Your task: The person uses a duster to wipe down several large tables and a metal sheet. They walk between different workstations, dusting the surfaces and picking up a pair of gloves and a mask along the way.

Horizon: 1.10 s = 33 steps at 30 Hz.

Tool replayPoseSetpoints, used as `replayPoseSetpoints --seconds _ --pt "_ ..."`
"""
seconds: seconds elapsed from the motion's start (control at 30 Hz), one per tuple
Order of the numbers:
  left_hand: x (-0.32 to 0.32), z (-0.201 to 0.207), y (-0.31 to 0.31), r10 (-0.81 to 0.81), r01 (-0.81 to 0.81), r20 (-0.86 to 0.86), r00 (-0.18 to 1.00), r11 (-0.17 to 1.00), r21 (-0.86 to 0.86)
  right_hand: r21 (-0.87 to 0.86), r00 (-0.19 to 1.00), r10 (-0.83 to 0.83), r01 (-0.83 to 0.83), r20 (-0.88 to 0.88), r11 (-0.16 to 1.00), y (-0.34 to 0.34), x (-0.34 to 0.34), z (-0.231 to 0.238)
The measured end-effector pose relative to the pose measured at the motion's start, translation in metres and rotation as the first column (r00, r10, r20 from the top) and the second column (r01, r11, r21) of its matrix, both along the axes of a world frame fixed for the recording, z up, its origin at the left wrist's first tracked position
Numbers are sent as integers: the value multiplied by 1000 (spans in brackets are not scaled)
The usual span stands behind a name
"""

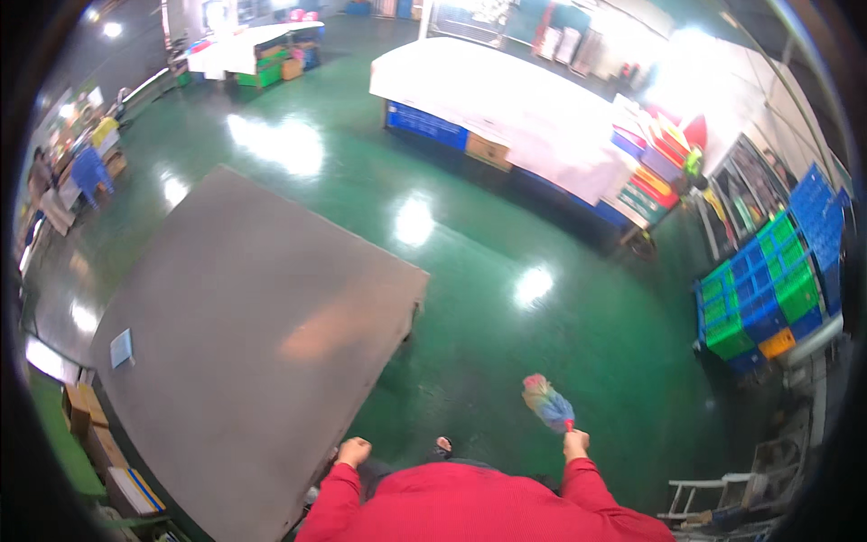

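My right hand (576, 443) is wrapped round the red handle of a fluffy duster (551, 405). Its multicoloured head, blue near the handle and yellow to pink at the tip, points up and to the left over the green floor. My left hand (354, 452) is curled into a fist beside the right edge of a large grey-topped table (262, 271), with nothing showing in it. Whether that fist touches the table edge I cannot tell. Far from both hands, a small light-blue flat item (122, 348) lies on the table's left side.
Ahead stands a long table under a white cover (497, 90), with boxes beneath. Blue and green crates (759, 280) are stacked at the right, above a white metal frame (722, 492). Cardboard boxes (104, 443) line the lower left. The glossy green floor (479, 316) runs between the tables.
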<state>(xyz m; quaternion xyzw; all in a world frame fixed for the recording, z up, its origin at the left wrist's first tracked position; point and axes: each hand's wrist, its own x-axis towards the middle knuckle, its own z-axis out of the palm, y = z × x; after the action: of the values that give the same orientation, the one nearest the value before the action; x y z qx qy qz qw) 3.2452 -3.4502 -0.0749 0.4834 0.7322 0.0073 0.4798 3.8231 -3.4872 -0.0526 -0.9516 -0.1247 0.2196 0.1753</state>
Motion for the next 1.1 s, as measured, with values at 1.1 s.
replayPoseSetpoints --seconds 1.1 --pt "224 136 734 -81 -204 458 885 817 539 -454 536 750 -819 -387 351 519 49 3"
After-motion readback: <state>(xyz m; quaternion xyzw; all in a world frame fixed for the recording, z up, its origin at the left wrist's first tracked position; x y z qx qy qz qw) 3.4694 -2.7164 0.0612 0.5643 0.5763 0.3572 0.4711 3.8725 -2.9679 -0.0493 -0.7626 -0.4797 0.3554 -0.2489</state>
